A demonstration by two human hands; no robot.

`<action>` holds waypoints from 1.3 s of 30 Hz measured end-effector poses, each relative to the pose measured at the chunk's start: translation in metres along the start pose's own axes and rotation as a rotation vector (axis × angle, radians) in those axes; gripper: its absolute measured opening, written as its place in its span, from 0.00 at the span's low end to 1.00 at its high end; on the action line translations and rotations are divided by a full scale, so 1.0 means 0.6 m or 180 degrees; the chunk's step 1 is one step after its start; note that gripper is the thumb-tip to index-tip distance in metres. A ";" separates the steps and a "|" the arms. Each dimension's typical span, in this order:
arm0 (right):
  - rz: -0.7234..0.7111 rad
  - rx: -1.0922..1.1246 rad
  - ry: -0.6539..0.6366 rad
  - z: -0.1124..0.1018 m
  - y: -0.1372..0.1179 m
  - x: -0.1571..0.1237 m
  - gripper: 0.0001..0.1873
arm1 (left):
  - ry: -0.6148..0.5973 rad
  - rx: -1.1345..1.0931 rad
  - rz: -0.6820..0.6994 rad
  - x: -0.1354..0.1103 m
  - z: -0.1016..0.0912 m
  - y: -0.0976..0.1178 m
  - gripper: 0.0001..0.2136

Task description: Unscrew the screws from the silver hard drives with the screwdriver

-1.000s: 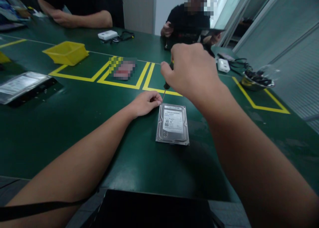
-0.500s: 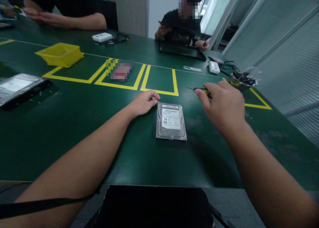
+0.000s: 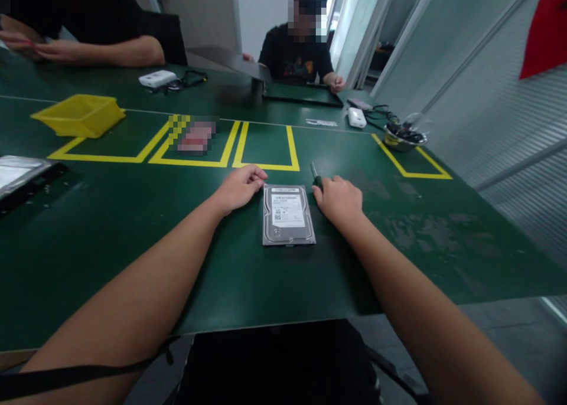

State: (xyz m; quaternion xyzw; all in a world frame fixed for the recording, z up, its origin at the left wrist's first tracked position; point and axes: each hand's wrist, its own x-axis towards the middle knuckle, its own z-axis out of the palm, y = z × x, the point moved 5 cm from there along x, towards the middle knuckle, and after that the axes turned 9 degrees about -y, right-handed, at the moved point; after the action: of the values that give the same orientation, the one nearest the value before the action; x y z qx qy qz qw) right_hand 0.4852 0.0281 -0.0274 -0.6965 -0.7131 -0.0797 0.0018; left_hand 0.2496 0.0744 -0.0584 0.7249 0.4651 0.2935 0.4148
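Hard drive (image 3: 287, 215) is lying flat, label up, around the middle of the desk (image 3: 133, 234), a bit closer to the near edge. Left hand (image 3: 239, 188) has its fingers loosely curled, tips just touching the drive's far-left corner, not gripping. Right hand (image 3: 339, 199) sits beside the right edge, fingers closed on a dark screwdriver (image 3: 315, 175). My worry: with only one corner braced, any shove could spin the drive, and a slipped tip would scratch it.
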 end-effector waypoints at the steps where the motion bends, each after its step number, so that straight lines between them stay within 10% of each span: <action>1: 0.0037 0.0060 -0.0020 0.003 0.002 0.006 0.20 | -0.0015 -0.0013 -0.0010 0.000 0.000 0.001 0.09; 9: 0.0215 0.0532 0.0177 -0.038 -0.008 -0.020 0.25 | -0.0036 -0.0127 -0.0066 -0.002 0.000 0.002 0.09; 21: -0.0203 0.0896 -0.0003 -0.079 -0.155 -0.172 0.56 | 0.0060 -0.0291 0.0059 -0.001 -0.001 -0.007 0.08; 39: -0.0480 0.0955 -0.0683 -0.056 -0.101 -0.193 0.48 | 0.0097 -0.0318 0.0023 0.002 -0.002 -0.007 0.07</action>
State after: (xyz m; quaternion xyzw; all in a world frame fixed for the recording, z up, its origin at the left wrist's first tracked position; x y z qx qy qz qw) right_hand 0.4246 -0.0916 -0.0144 -0.6376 -0.7632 0.1022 0.0235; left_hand 0.2476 0.0767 -0.0613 0.7005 0.4535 0.3287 0.4423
